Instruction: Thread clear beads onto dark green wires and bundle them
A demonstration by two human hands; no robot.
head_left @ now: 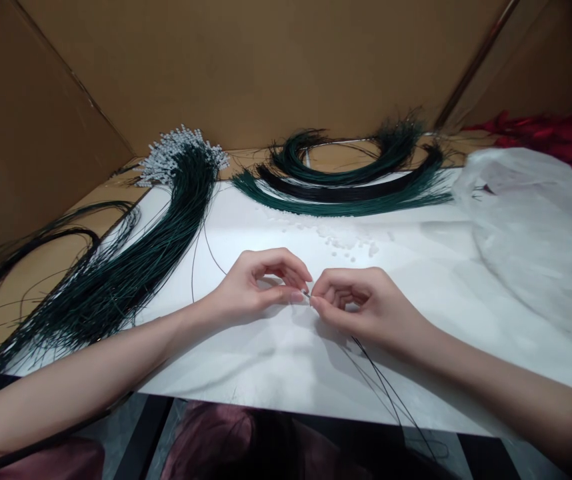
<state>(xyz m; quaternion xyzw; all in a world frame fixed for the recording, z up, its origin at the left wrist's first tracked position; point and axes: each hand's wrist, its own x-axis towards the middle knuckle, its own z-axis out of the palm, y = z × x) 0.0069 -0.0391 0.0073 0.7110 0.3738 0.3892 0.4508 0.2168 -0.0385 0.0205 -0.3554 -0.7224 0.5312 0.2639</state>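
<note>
My left hand (266, 283) and my right hand (363, 297) meet over the middle of the white board (246, 360), thumbs and forefingers pinched. Between the fingertips is a tiny pale piece (305, 293) with a dark bit of wire at it; it looks like a white bead, though the fingers partly cover it. Thin dark wires (383, 383) run out below my right hand and hang past the board's front edge. Small white beads (341, 237) lie scattered on the board beyond my hands.
On the left lies a long bundle of dark green wires (159, 247) with white beaded tips (173, 157). Curved wire bundles (346, 193) lie at the back. A translucent plastic bag (531, 220) and red material (551, 137) are at the right. Cardboard walls (266, 67) enclose the workspace.
</note>
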